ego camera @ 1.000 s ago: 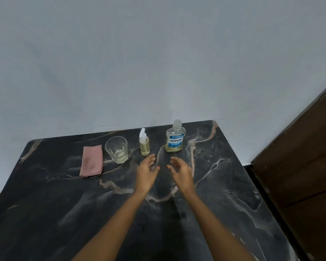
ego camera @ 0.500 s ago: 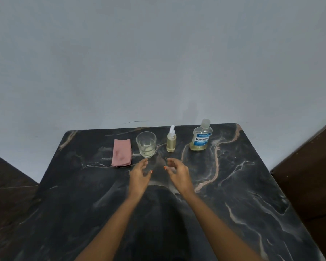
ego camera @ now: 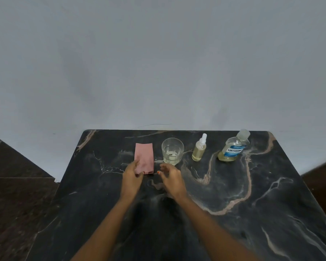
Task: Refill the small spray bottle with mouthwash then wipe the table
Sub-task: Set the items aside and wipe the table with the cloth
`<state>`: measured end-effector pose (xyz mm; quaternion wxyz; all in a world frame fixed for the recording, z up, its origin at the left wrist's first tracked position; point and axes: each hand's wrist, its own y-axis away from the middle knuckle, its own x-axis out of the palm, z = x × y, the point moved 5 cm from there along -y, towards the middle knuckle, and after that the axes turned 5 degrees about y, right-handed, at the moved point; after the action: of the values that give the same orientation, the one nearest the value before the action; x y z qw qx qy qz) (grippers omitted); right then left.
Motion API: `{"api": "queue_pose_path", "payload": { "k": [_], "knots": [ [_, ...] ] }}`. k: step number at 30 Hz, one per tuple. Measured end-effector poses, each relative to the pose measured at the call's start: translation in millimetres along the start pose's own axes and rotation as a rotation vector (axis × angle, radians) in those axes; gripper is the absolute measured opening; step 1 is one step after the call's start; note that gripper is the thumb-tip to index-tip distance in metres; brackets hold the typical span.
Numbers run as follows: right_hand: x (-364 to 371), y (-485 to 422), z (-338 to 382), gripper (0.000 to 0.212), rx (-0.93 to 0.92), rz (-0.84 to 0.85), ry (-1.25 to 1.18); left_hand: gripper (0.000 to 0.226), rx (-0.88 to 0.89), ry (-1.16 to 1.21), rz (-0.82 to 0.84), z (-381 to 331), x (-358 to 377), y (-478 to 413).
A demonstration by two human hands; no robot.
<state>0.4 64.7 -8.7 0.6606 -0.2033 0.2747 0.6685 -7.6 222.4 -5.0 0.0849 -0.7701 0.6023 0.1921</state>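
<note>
— Along the far edge of the veined marble surface [ego camera: 271,185], what holds what?
— One o'clock from the hands, the small spray bottle [ego camera: 199,149]: yellowish liquid, mostly full. At two, the mouthwash bottle [ego camera: 232,147], blue LISTERINE label, a pale pool low down. At twelve, a round glass [ego camera: 172,150], a little clear liquid.
— Hands?
— Fingers loose, gripping nothing: left hand [ego camera: 131,178], right hand [ego camera: 173,178]. At eleven, a folded pink cloth [ego camera: 144,157].

Both hands, left [ego camera: 131,178] and right [ego camera: 172,179], reach forward, fingers loosely curled.
</note>
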Motion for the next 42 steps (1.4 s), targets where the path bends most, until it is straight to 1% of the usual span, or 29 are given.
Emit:
{"api": "queue_pose_path", "payload": {
  "k": [8,12,16,20,26,32,36,37,40,42],
  "knots": [
    [44,-29,-9,0.021,0.163,0.079,0.052,0.046,0.041,-0.105,0.065,19,-2,-53],
    [56,-36,-9,0.023,0.232,0.031,-0.009,0.042,0.041,-0.136,0.098,28,-1,-73],
    [62,-40,-6,0.025,0.269,-0.008,-0.081,0.043,0.013,-0.190,0.174,36,6,-81],
    [62,-40,-5,0.027,0.303,-0.024,-0.133,0.044,0.001,-0.198,0.147,40,4,-81],
    [54,-22,-7,0.025,0.327,0.011,-0.136,0.043,0.014,-0.141,0.102,36,0,-53],
    [31,12,-19,0.012,0.301,0.033,-0.156,0.042,0.014,-0.068,0.088,24,-1,2],
    [7,41,-34,0.010,0.324,0.037,-0.177,0.042,0.021,-0.056,0.101,15,13,42],
    [1,49,-38,0.010,0.324,0.036,-0.181,0.042,0.024,-0.048,0.107,12,18,51],
    [-19,71,-48,0.026,0.287,0.031,-0.180,0.042,0.032,-0.030,0.137,9,32,74],
    [-33,88,-57,0.031,0.265,0.033,-0.191,0.042,0.037,-0.022,0.153,6,43,91]
  ]
}}
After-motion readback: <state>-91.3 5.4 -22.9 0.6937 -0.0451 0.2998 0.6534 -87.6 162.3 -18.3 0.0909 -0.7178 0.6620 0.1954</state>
